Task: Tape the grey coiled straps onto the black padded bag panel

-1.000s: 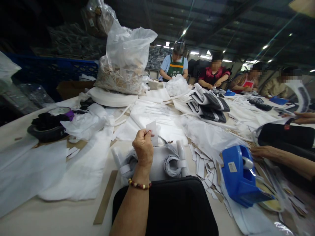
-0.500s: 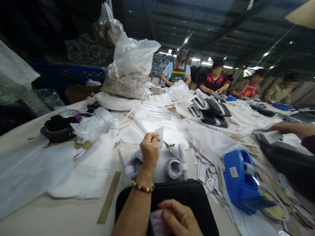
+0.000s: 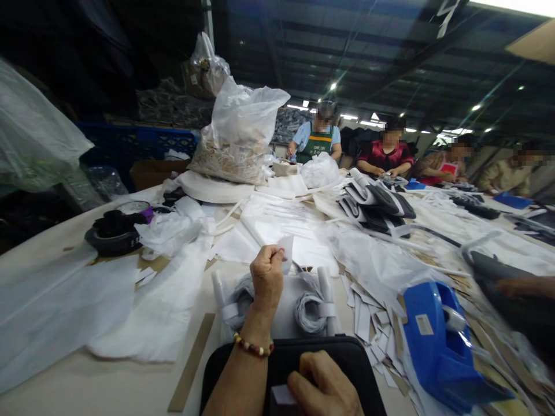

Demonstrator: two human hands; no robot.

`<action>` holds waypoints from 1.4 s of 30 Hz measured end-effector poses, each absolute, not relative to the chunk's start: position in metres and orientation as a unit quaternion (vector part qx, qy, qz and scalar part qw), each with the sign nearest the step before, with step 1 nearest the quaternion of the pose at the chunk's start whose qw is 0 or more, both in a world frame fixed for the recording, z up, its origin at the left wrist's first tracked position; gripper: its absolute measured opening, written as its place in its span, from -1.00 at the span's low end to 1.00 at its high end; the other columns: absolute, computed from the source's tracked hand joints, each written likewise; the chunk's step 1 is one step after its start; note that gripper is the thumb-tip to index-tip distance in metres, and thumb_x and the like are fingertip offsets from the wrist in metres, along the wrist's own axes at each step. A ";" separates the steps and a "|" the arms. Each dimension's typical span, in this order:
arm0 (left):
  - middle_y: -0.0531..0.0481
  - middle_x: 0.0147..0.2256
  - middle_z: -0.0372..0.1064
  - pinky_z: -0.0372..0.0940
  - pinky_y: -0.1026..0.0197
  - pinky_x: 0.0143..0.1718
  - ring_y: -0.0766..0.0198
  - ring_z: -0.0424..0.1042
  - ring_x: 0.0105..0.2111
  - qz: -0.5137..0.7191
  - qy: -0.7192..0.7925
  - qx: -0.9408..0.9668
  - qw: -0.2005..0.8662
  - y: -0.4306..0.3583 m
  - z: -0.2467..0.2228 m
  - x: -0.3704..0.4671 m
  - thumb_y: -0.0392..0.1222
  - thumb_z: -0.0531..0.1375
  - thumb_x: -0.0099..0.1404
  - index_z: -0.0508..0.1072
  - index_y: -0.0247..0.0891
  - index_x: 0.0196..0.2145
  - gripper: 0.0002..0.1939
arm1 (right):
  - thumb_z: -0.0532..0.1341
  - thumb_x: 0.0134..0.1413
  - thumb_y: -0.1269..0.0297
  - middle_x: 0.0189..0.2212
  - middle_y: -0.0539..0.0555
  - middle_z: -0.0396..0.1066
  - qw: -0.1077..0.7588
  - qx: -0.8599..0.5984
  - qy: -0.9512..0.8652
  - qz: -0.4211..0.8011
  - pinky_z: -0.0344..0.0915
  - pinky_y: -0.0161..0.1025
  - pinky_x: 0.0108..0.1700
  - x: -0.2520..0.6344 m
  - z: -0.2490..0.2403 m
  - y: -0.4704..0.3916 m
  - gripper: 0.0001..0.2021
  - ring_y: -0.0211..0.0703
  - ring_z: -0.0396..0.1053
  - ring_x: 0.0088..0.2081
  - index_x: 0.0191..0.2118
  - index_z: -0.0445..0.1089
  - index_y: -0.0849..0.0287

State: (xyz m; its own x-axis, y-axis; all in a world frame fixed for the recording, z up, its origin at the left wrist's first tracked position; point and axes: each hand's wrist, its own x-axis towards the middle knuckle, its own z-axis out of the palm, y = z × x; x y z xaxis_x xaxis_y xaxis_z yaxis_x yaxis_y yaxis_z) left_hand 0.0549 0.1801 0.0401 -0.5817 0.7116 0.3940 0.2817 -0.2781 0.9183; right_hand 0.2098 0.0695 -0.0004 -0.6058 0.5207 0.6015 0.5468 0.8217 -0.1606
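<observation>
My left hand (image 3: 266, 277), with a bead bracelet on its wrist, is raised above the table and pinches a small white paper slip (image 3: 286, 248) between thumb and fingers. My right hand (image 3: 325, 384) lies low at the bottom edge on a black case (image 3: 362, 375), fingers curled over a small pale piece (image 3: 281, 396). Just beyond the case sit two grey rolled bundles (image 3: 310, 309) wrapped with white bands, on white sheet material.
A blue tape dispenser (image 3: 437, 346) stands at the right beside a heap of white strips (image 3: 373, 323). A co-worker's hand (image 3: 520, 286) rests on dark material at far right. A large plastic bag (image 3: 243, 133), a black roll (image 3: 115, 234) and several seated people lie beyond.
My right hand has come into view at the bottom and settled on the black case. My left hand still holds the slip up. The co-worker's arm at right has shifted.
</observation>
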 end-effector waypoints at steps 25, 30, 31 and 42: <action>-0.05 -0.42 0.35 0.35 0.23 -0.40 0.23 0.39 -0.40 0.398 0.540 0.737 -0.078 0.107 0.000 0.059 -0.59 -0.10 0.11 0.31 -0.28 -0.43 -0.69 | -0.04 -0.02 0.57 -0.09 0.17 0.45 0.370 -0.247 -0.896 0.010 0.24 -0.11 0.12 0.207 -0.020 0.083 -0.75 -0.11 0.34 0.03 -0.30 0.31 0.22; -0.06 -0.37 0.38 0.38 0.20 -0.31 0.21 0.38 -0.32 0.387 0.521 0.752 -0.113 0.104 0.001 0.059 -0.58 -0.06 0.16 0.33 -0.29 -0.45 -0.72 | -0.03 -0.03 0.59 -0.13 0.18 0.46 0.379 -0.246 -0.891 -0.044 0.33 -0.12 0.02 0.214 -0.009 0.077 -0.74 -0.08 0.35 0.00 -0.33 0.34 0.20; -0.05 -0.40 0.37 0.38 0.17 -0.32 0.19 0.37 -0.34 0.386 0.517 0.755 -0.120 0.103 0.001 0.059 -0.55 -0.04 0.19 0.33 -0.30 -0.45 -0.74 | -0.02 -0.03 0.59 -0.16 0.18 0.47 0.390 -0.247 -0.886 -0.056 0.34 -0.13 -0.01 0.214 -0.009 0.077 -0.74 -0.08 0.37 -0.02 -0.33 0.34 0.20; -0.05 -0.50 0.31 0.31 0.23 -0.38 0.24 0.32 -0.41 0.413 0.475 0.761 -0.158 0.088 -0.002 0.058 -0.54 -0.09 0.24 0.31 -0.31 -0.49 -0.69 | 0.04 -0.14 0.60 -0.38 0.06 0.47 0.440 -0.237 -0.866 -0.005 0.29 -0.17 -0.04 0.215 -0.003 0.073 -0.77 -0.19 0.40 -0.22 -0.38 0.32 0.16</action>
State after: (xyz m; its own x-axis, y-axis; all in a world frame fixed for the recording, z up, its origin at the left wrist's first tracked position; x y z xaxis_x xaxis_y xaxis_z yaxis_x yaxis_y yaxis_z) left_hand 0.0581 0.0884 -0.0018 0.2087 0.5919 0.7785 0.8529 -0.4997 0.1513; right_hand 0.2146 0.0734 -0.0026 -0.5016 0.4059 0.7640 0.4142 0.8880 -0.1998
